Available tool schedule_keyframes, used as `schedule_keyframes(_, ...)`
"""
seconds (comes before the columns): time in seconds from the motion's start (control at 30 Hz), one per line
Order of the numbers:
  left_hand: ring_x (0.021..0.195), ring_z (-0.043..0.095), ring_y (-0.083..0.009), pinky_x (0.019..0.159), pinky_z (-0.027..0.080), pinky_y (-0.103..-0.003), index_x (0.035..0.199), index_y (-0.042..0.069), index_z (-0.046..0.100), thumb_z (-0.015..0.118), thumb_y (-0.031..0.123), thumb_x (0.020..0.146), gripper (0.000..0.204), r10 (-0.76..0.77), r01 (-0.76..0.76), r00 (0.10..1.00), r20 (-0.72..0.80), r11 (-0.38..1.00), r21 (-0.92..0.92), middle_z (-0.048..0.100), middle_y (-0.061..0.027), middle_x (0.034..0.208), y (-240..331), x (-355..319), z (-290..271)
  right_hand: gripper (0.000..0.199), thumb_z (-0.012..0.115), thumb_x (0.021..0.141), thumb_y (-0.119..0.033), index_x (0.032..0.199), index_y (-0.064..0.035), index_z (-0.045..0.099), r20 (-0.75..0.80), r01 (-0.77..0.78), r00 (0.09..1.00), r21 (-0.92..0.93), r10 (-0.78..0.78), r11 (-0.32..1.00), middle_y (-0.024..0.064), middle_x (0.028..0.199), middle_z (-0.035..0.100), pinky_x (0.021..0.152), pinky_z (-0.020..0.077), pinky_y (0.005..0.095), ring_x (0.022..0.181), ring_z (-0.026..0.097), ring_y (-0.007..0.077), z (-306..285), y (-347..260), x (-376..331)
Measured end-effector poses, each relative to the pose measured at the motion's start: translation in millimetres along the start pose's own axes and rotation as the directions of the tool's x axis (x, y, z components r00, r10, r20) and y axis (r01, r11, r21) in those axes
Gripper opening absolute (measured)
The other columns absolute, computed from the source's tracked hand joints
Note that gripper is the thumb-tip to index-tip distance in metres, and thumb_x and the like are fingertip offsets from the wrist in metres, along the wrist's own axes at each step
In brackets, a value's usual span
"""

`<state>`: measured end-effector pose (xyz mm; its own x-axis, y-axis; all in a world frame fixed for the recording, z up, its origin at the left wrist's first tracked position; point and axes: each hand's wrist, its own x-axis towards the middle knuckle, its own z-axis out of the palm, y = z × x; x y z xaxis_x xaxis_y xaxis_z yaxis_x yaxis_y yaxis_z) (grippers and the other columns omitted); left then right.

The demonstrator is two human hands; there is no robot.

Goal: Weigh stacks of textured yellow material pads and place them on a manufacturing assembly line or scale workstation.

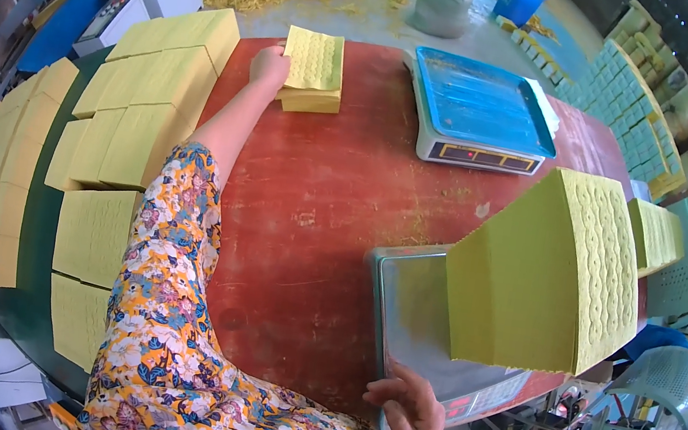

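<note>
My left hand (269,65) reaches far across the red table (318,211) and grips the left edge of a small stack of yellow embossed sheets (313,70). My right hand (409,409) rests with curled fingers on the near corner of a metal scale (409,312) and holds nothing. A tall block of yellow sheets (542,274) stands on that scale's pan. My left sleeve is floral, orange and blue.
A second scale with a blue-wrapped pan (477,111) stands at the table's far side. Rows of yellow sheet stacks (123,131) line a green surface on the left. Green stacks (632,106) fill the right. A sack (443,0) and loose straw lie on the floor.
</note>
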<state>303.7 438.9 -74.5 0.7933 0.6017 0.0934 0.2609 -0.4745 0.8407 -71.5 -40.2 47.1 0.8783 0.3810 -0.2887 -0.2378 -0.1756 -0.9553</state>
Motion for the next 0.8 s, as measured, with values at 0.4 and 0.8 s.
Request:
schedule_keyframes(0.4,0.134,0.042,-0.0367,0.108,0.039,-0.047,0.149,0.018,0.035,0.072,0.044,0.08,0.083,0.594,-0.472,0.804,-0.019,0.657,0.588,0.037,-0.0191,0.15,28,-58,-29,0.05,0.046,0.086,0.007,0.136,0.0011,0.045,-0.019,-0.031,0.999,0.083,0.033,0.996,0.0174,0.106,0.067,0.092,0.0494,0.0346,0.096,0.066,0.0227,-1,2,-2)
schedule_keyframes(0.8,0.141,0.032,-0.034,0.112,0.028,-0.055,0.152,0.026,0.029,0.065,0.057,0.084,0.083,0.464,-0.685,0.726,0.507,0.419,0.597,0.035,-0.0132,0.154,41,-54,-14,0.048,0.045,0.084,0.011,0.13,0.0004,0.052,-0.002,0.027,1.0,-0.01,-0.027,1.0,0.0161,0.101,0.068,0.091,0.0498,0.0334,0.094,0.067,0.0201,-6,-2,3)
